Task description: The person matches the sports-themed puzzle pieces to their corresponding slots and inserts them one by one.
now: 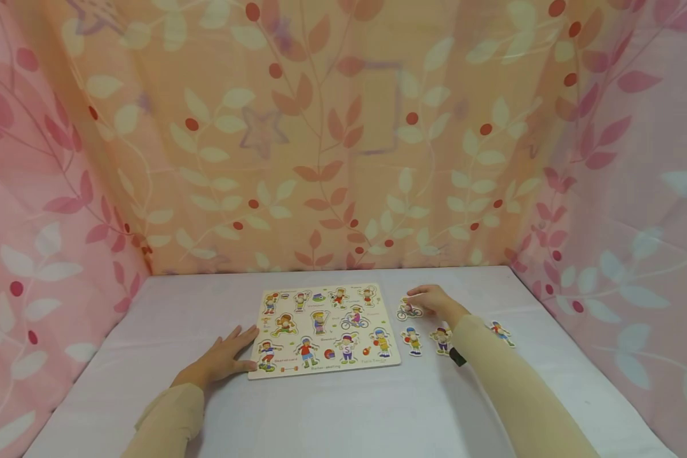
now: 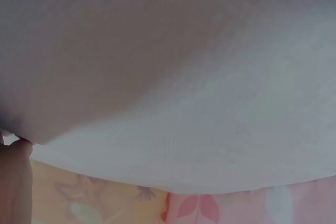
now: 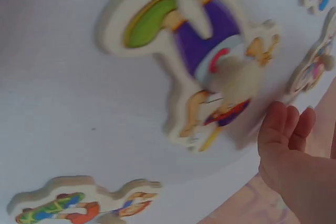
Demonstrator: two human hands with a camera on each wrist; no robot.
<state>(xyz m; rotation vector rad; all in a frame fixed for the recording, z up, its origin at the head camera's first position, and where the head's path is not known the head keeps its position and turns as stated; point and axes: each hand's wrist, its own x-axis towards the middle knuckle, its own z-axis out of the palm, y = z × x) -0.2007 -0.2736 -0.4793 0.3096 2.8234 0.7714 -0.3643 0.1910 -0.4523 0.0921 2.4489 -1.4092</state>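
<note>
My left hand (image 1: pixel 223 356) rests at the left edge of a white wooden puzzle board (image 1: pixel 332 375) printed with sports figures, its fingers spread against the border. Only a sliver of that hand (image 2: pixel 16 177) enters the left wrist view. Over on the board's right, my right hand (image 1: pixel 432 299) reaches to a cyclist puzzle piece (image 1: pixel 409 310), fingertips close to its far side. The right wrist view has this hand (image 3: pixel 299 156) with loosely bent fingers and nothing between them, beside the cyclist piece (image 3: pixel 314 72) and its small knob.
Nearer me lie a blue-capped figure piece (image 1: pixel 412 341) and a piece in purple trousers (image 3: pixel 215 35). A skateboarder piece (image 1: pixel 500 334) sits further right, beyond my forearm. White cloth covers the table (image 1: pixel 320 420), with floral curtains (image 1: pixel 320 159) behind and at both sides.
</note>
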